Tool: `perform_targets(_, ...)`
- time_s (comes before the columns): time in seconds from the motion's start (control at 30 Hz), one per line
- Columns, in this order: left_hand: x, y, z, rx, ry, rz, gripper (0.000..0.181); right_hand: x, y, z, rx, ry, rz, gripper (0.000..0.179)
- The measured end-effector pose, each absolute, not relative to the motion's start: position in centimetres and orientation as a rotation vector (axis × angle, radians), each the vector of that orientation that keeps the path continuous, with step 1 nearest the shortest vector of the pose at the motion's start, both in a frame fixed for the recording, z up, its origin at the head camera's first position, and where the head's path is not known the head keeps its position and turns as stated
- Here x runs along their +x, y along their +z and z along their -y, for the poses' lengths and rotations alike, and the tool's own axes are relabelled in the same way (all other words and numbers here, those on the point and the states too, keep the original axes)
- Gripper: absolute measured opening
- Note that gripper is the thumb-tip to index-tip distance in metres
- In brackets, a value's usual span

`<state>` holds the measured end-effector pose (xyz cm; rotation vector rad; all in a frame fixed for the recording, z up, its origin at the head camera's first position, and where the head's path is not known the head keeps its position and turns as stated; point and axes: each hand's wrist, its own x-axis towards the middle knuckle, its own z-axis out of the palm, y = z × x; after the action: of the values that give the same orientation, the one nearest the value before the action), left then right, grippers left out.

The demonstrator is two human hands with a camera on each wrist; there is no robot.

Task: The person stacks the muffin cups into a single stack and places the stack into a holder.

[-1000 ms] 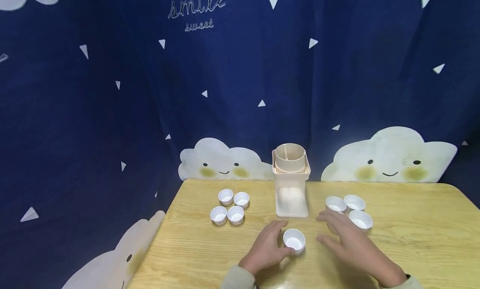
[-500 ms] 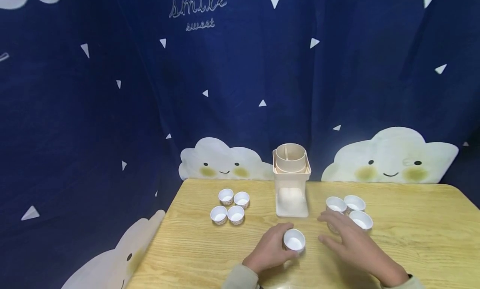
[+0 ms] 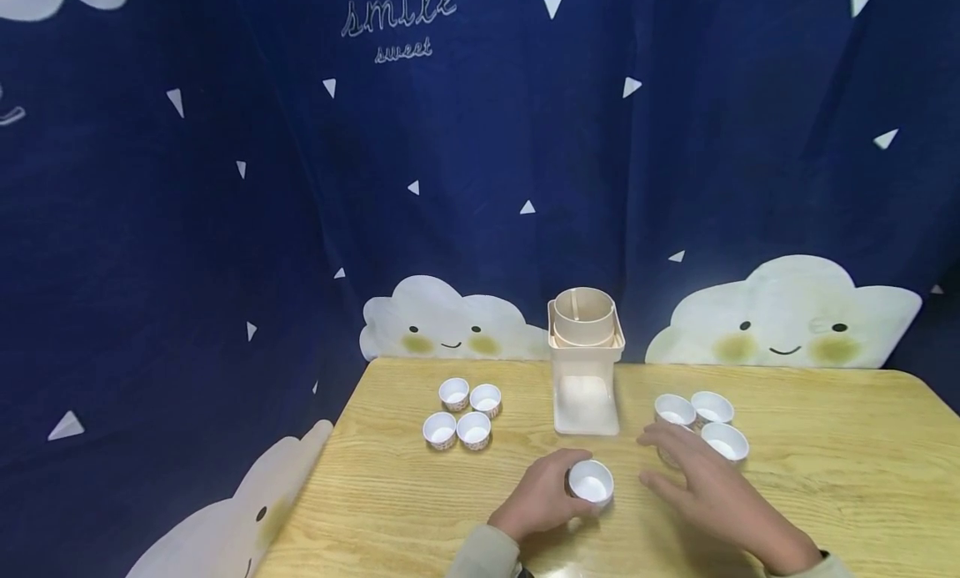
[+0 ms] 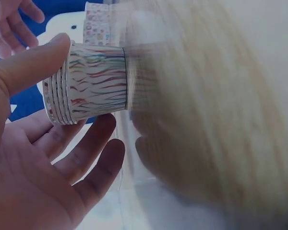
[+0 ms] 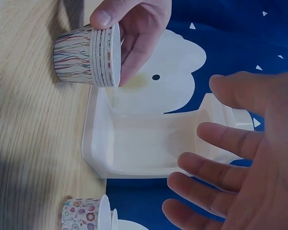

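Note:
A nested stack of small white paper baking cups with striped sides stands upright on the table, near the front middle. My left hand grips it from the left, with the thumb at its near side and the fingers round its far side. Several stacked rims show in the left wrist view. To the right of the stack my right hand hovers with spread, relaxed fingers and holds nothing. It partly hides a group of white paper cups.
Behind the stack stands a cream plastic dispenser with a round tube on top and an open base. Several paper cups are grouped at the left on the wooden table. A dark blue cloud-print curtain hangs behind.
My left hand has closed in on the stack of cups, its fingers and thumb now further round it. The right hand has hardly moved.

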<state>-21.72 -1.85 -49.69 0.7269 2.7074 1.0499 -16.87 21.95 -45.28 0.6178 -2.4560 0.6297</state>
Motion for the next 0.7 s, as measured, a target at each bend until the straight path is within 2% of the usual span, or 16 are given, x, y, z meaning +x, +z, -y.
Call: perform_targets(0.7, -21.9, -49.5, 1.8, 0.699, 1.034, -2.671, 0.054, -17.7, -45.4, -24.1, 0.659, 0.587, 2.365, 0.042)
